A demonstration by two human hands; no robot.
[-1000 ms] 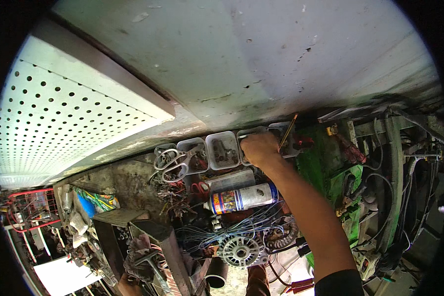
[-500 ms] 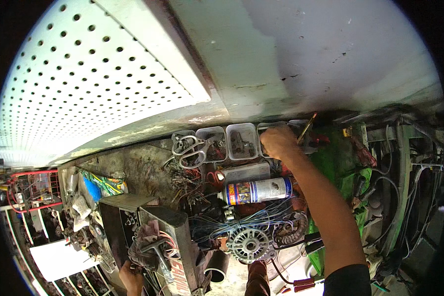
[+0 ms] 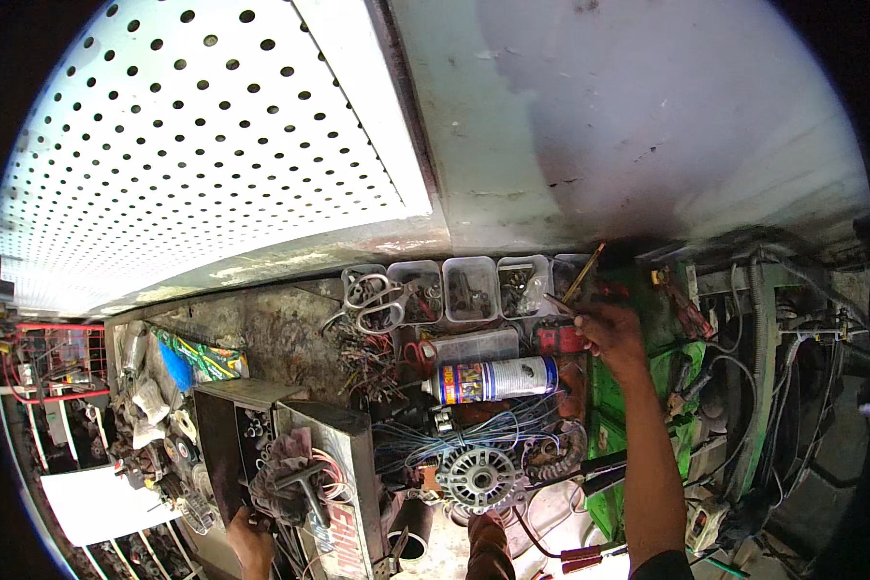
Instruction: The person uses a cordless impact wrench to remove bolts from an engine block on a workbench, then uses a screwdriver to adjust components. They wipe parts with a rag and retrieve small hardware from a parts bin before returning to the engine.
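My right hand [image 3: 611,336] is over the bench, right of the row of clear plastic tubs. Its fingers pinch a short, thin, rod-like piece [image 3: 559,304] that points toward the tub of small metal parts [image 3: 522,288]. Just beyond it, a slim yellowish stick [image 3: 584,275] leans out of the rightmost tub. Below the fingertips lies a red block-shaped item [image 3: 559,338]. My left hand [image 3: 250,543] is at the lower left, against the near end of an open metal toolbox [image 3: 343,435]. Its fingers are curled, and what they grip is hidden.
A spray can [image 3: 498,380] lies below the tubs, above blue wires and a round alternator [image 3: 479,478]. Scissors [image 3: 377,307] rest on the left tub. A rag and T-handle tool [image 3: 309,488] lie on the toolbox. Green metal [image 3: 609,454] and hanging cables are at the right.
My right hand has come out of the tub area and moved right and nearer, now with a thin piece in its fingers. My left hand stays by the toolbox. The view has shifted slightly.
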